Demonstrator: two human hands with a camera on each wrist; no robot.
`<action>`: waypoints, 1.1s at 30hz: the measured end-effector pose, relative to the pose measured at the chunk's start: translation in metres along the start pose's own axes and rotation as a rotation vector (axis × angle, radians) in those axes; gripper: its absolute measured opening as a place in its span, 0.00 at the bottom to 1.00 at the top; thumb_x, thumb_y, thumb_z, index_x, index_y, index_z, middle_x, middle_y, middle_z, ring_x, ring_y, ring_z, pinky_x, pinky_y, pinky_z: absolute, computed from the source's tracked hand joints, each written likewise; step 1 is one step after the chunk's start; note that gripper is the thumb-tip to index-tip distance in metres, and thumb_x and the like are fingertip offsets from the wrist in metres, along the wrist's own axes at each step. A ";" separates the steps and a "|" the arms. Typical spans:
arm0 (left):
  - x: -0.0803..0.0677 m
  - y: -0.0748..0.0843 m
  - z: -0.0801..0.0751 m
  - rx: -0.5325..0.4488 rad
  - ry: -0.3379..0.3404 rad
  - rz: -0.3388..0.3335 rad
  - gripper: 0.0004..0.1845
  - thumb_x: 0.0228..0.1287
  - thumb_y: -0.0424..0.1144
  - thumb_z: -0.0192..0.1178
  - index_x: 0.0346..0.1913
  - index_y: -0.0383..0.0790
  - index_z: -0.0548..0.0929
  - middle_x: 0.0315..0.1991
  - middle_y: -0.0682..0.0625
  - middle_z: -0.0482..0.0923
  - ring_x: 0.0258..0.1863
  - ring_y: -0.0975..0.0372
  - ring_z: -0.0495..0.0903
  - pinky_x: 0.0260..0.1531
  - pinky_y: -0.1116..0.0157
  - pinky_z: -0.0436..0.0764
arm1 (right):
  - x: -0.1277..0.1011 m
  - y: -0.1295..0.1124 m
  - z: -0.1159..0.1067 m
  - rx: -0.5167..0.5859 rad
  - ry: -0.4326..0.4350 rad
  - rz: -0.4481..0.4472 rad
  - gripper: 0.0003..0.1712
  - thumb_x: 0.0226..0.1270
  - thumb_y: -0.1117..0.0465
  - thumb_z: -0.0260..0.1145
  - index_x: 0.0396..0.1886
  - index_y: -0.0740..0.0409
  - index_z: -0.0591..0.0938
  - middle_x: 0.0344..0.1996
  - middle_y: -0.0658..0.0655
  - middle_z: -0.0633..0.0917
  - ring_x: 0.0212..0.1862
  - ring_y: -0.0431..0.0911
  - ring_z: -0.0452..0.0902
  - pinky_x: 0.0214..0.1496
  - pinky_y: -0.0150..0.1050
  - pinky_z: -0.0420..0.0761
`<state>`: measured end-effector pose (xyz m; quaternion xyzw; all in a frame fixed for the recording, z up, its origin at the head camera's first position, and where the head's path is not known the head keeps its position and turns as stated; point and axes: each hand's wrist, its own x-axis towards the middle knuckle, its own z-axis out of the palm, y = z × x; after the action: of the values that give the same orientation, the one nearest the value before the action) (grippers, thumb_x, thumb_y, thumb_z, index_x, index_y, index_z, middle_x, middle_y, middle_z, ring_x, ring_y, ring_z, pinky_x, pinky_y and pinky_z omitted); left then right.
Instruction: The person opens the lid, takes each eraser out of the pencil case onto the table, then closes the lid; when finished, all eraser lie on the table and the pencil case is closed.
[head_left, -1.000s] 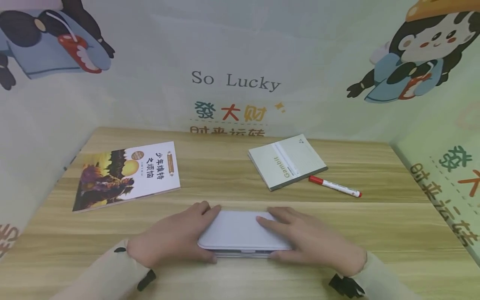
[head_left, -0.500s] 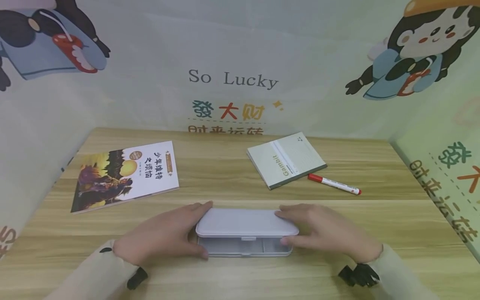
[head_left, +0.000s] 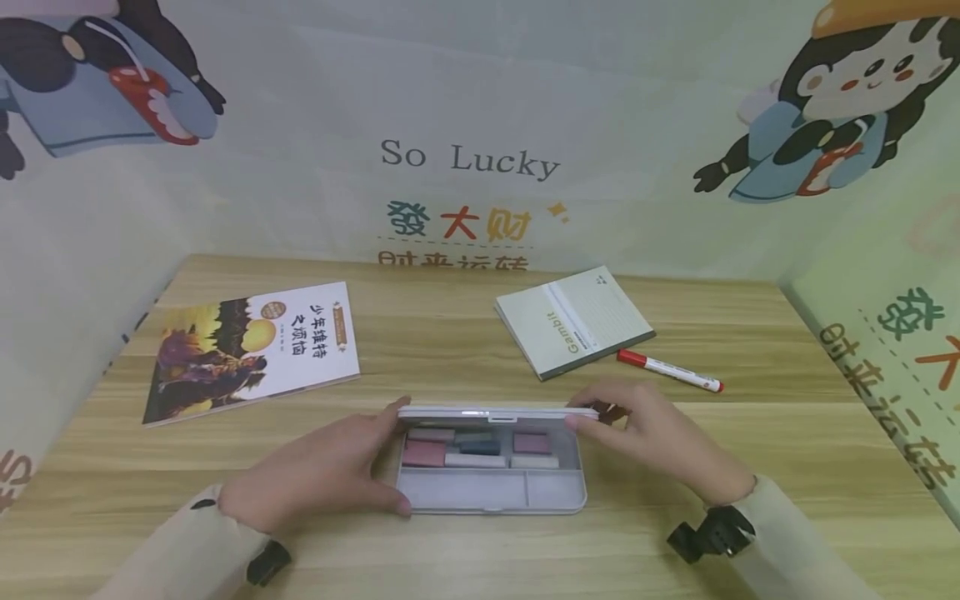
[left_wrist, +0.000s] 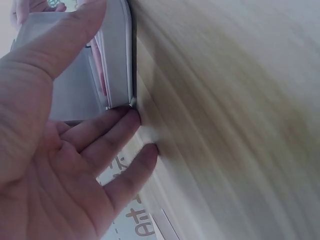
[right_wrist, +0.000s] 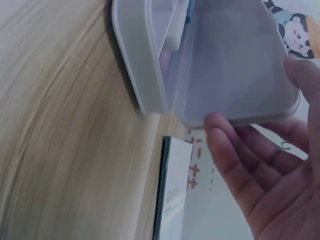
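A white pencil case [head_left: 465,492] lies on the table in front of me with its lid [head_left: 442,412] raised. Several small pink, white and dark blocks sit in its back part, while the two front compartments hold nothing visible. My left hand [head_left: 318,475] holds the case's left end, thumb at the front corner and fingers toward the back. In the left wrist view, fingertips touch the case's far corner. With thumb and fingers, my right hand [head_left: 645,429] pinches the right corner of the lid; the right wrist view shows the lid's inner face [right_wrist: 230,60].
A picture-covered book [head_left: 255,350] lies at the left on the wooden table [head_left: 427,333]. Toward the back right is a pale green notebook [head_left: 573,321], with a red-capped white marker [head_left: 671,371] beside it. Printed cloth [head_left: 465,100] walls the table's back and sides.
The lid has gone from nearly closed to standing up, uncovering the contents. My right hand has risen and moved back with it; my left hand has shifted slightly left, staying at the left end.
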<state>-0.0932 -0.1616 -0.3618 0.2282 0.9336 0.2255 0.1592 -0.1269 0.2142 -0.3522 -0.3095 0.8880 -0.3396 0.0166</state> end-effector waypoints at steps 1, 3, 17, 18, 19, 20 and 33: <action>0.000 0.000 0.000 -0.004 0.001 -0.003 0.70 0.44 0.64 0.80 0.81 0.26 0.55 0.70 0.33 0.77 0.67 0.42 0.80 0.72 0.44 0.77 | 0.001 0.000 0.001 0.007 0.027 -0.004 0.03 0.70 0.59 0.72 0.41 0.50 0.89 0.36 0.46 0.90 0.38 0.32 0.81 0.41 0.32 0.89; -0.001 0.001 0.000 -0.008 0.008 -0.002 0.71 0.44 0.64 0.80 0.81 0.26 0.54 0.70 0.34 0.77 0.68 0.42 0.80 0.71 0.44 0.78 | 0.003 0.000 0.003 0.013 0.076 -0.008 0.02 0.69 0.61 0.73 0.39 0.49 0.88 0.33 0.45 0.88 0.36 0.32 0.80 0.38 0.32 0.88; -0.002 0.000 0.002 -0.034 0.040 0.022 0.71 0.44 0.62 0.81 0.84 0.37 0.51 0.66 0.39 0.83 0.62 0.46 0.85 0.65 0.45 0.83 | 0.017 0.004 0.012 0.139 0.351 -0.046 0.07 0.71 0.77 0.63 0.46 0.67 0.82 0.31 0.60 0.87 0.28 0.36 0.84 0.31 0.36 0.91; -0.002 0.000 0.002 -0.033 0.040 0.018 0.71 0.44 0.62 0.81 0.85 0.38 0.50 0.66 0.39 0.83 0.62 0.46 0.85 0.65 0.45 0.83 | 0.019 0.005 0.013 0.151 0.361 -0.050 0.08 0.71 0.78 0.62 0.46 0.69 0.81 0.32 0.61 0.87 0.30 0.36 0.84 0.32 0.37 0.92; -0.002 0.000 0.002 -0.030 0.039 0.014 0.71 0.44 0.63 0.81 0.85 0.39 0.50 0.66 0.40 0.83 0.62 0.46 0.84 0.65 0.45 0.83 | 0.019 0.005 0.013 0.162 0.370 -0.052 0.08 0.70 0.79 0.61 0.45 0.70 0.80 0.34 0.63 0.86 0.31 0.35 0.84 0.33 0.38 0.93; -0.002 0.000 0.002 -0.031 0.037 0.007 0.71 0.45 0.63 0.81 0.85 0.41 0.49 0.67 0.41 0.83 0.63 0.47 0.84 0.65 0.44 0.83 | 0.020 0.006 0.014 0.173 0.376 -0.054 0.08 0.70 0.80 0.61 0.45 0.71 0.80 0.35 0.64 0.86 0.32 0.35 0.84 0.34 0.38 0.93; -0.002 0.002 0.002 -0.042 0.039 -0.017 0.73 0.48 0.61 0.80 0.86 0.38 0.42 0.74 0.48 0.76 0.69 0.45 0.80 0.67 0.42 0.80 | 0.027 0.002 0.012 -0.037 0.386 0.047 0.08 0.70 0.76 0.66 0.45 0.65 0.86 0.44 0.61 0.90 0.45 0.50 0.87 0.44 0.40 0.92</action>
<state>-0.0896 -0.1601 -0.3623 0.2124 0.9336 0.2479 0.1477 -0.1467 0.1933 -0.3573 -0.2183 0.8878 -0.3756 -0.1517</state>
